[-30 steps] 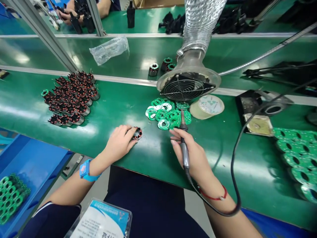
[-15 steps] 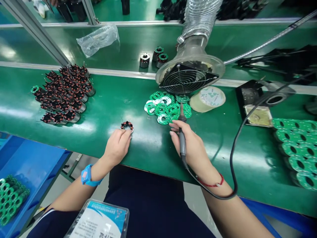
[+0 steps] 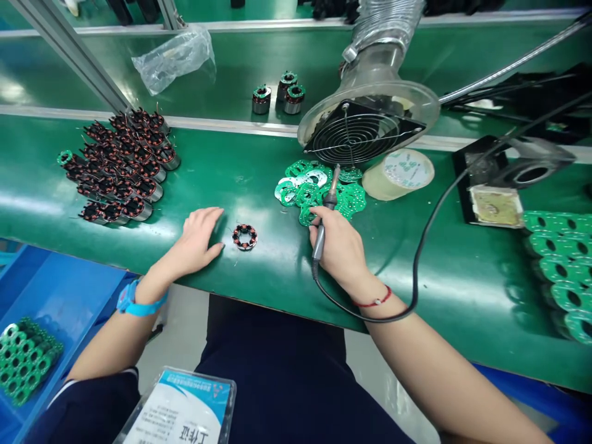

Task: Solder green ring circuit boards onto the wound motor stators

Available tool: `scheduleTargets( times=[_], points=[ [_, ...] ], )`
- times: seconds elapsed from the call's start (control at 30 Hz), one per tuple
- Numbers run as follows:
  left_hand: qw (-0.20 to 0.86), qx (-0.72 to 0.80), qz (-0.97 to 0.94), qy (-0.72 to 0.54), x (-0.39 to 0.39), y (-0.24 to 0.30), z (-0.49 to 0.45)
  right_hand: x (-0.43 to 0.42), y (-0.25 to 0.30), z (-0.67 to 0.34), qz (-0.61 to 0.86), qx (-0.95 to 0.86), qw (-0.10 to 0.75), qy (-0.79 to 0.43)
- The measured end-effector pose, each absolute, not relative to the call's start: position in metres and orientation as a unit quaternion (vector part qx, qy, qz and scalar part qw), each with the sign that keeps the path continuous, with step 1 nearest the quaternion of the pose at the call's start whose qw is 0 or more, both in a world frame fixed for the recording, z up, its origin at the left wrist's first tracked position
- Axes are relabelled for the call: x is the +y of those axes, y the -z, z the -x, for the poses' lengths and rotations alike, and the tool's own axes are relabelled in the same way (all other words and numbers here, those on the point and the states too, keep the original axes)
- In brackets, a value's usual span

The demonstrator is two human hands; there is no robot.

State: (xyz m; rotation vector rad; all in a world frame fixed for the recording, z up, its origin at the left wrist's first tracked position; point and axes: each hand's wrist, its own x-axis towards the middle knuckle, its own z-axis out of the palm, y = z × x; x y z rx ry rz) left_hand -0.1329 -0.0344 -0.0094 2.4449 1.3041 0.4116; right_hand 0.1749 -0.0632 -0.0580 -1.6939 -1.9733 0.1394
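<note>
A single motor stator [image 3: 245, 237] with copper windings stands on the green bench in front of me. Just left of it, my left hand [image 3: 198, 239] rests over the bench with fingers apart and nothing in it. My right hand [image 3: 337, 243] grips a soldering iron [image 3: 330, 200], its tip pointing away from me. Under and beyond that hand lies a loose pile of ring-shaped green circuit boards [image 3: 309, 192], some with a white side up; the fingers touch or hover over the nearest boards, I cannot tell which.
Many wound stators [image 3: 124, 163] stand grouped at the left. A fume extractor hood [image 3: 365, 126] hangs over the pile, beside a pale roll [image 3: 398, 174]. The soldering iron stand [image 3: 494, 185] and rows of board-topped stators [image 3: 562, 268] are at right. A blue bin [image 3: 87, 296] sits low left.
My left hand has let go of the stator and moved left, fingers opening. The stator stays on the bench. My right hand has shifted slightly with the soldering iron, and the view has shifted.
</note>
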Motion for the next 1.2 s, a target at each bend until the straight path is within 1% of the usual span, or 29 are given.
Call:
scheduleTargets(
  times=[0.07,0.2,0.3,0.43,0.5,0.6,0.7,0.87,0.93,1.03,1.13,1.2],
  points=[
    [0.186,0.443,-0.873,-0.082,-0.021,0.009,0.131,-0.064,0.059,-0.177,0.615,-0.738,0.271,-0.051],
    [0.242,0.366,-0.897,-0.056,-0.009,0.009,0.114,-0.074,0.053,-0.174,0.581,-0.759,0.287,-0.061],
    [0.293,0.331,-0.893,-0.081,-0.011,0.011,0.096,-0.087,0.044,-0.162,0.538,-0.778,0.314,-0.084],
    [0.35,0.357,-0.857,-0.122,-0.024,0.014,0.071,-0.101,0.032,-0.142,0.483,-0.785,0.362,-0.138],
    [0.379,0.369,-0.839,-0.129,-0.032,0.012,0.064,-0.102,0.031,-0.137,0.496,-0.767,0.379,-0.148],
    [0.402,0.368,-0.826,-0.144,-0.038,0.006,0.06,-0.1,0.036,-0.14,0.556,-0.699,0.414,-0.176],
    [0.364,0.361,-0.848,-0.134,-0.038,-0.002,0.063,-0.099,0.04,-0.154,0.599,-0.652,0.418,-0.204],
    [0.153,0.319,-0.935,-0.016,-0.034,-0.011,0.058,-0.106,0.035,-0.175,0.593,-0.687,0.369,-0.202],
    [0.118,0.296,-0.948,0.006,-0.033,-0.011,0.052,-0.11,0.03,-0.178,0.585,-0.701,0.366,-0.179],
    [0.153,0.277,-0.949,-0.006,-0.029,-0.005,0.047,-0.117,0.027,-0.18,0.585,-0.684,0.408,-0.153],
    [0.216,0.296,-0.929,-0.061,-0.024,0.002,0.049,-0.126,0.031,-0.182,0.587,-0.643,0.465,-0.161],
    [0.24,0.31,-0.916,-0.089,-0.022,0.006,0.052,-0.132,0.035,-0.184,0.588,-0.623,0.486,-0.175]
  ],
)
